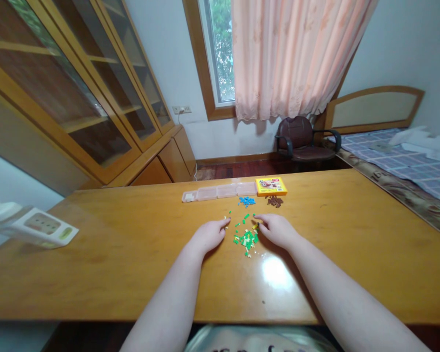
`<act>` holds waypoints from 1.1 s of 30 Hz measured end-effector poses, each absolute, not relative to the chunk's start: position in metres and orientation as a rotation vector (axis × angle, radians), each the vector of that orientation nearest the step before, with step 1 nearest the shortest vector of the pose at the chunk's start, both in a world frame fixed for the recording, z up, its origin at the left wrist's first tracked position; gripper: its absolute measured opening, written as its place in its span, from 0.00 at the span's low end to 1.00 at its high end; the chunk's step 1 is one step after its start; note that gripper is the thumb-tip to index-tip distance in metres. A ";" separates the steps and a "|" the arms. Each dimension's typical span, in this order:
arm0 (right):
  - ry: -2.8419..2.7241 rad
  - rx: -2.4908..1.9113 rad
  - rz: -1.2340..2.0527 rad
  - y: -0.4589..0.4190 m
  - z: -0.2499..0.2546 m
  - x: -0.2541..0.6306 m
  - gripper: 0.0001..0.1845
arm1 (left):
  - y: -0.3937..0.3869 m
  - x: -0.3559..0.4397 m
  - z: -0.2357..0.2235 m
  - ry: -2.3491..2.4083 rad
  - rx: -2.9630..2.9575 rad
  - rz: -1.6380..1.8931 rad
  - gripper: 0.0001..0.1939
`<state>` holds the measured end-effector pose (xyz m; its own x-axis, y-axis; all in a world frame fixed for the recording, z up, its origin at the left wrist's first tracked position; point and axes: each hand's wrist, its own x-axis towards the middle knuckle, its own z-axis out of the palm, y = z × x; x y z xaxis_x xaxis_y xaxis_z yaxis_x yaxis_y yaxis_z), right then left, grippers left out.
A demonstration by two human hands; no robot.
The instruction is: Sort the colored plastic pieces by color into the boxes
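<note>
A loose pile of tiny green, cream and yellow building bricks (248, 238) lies on the wooden table between my hands. My left hand (209, 233) rests at the pile's left, index finger stretched out beside a few cream bricks (226, 224); nothing shows in its grasp. On the other side, my right hand (277, 230) has its index fingertip at a green brick and its thumb apart from the finger, near a yellow brick (255, 226). Beyond them sit a heap of blue bricks (247, 201) and a heap of brown bricks (275, 201).
A clear compartment tray (207, 193) stretches along the table's far side, with a yellow box (271, 186) at its right end. A white-and-clear plastic container (40, 225) stands at the left. Past the table (132, 264) are a chair (300, 137), a bed and a glass-door cabinet.
</note>
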<state>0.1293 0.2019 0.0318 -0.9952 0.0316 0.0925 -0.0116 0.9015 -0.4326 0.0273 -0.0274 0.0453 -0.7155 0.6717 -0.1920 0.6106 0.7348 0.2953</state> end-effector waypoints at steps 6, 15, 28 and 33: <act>-2.899 0.086 0.644 0.201 0.030 0.129 0.19 | -0.028 0.022 0.037 2.750 0.896 0.191 0.27; -2.950 0.182 0.631 0.199 0.035 0.131 0.19 | -0.020 0.034 0.040 2.596 1.186 0.300 0.24; -3.014 0.389 0.523 0.179 0.019 0.128 0.29 | -0.015 0.037 0.041 2.675 1.113 0.251 0.26; -3.005 0.358 0.533 0.184 0.021 0.129 0.27 | -0.014 0.038 0.042 2.616 1.160 0.274 0.24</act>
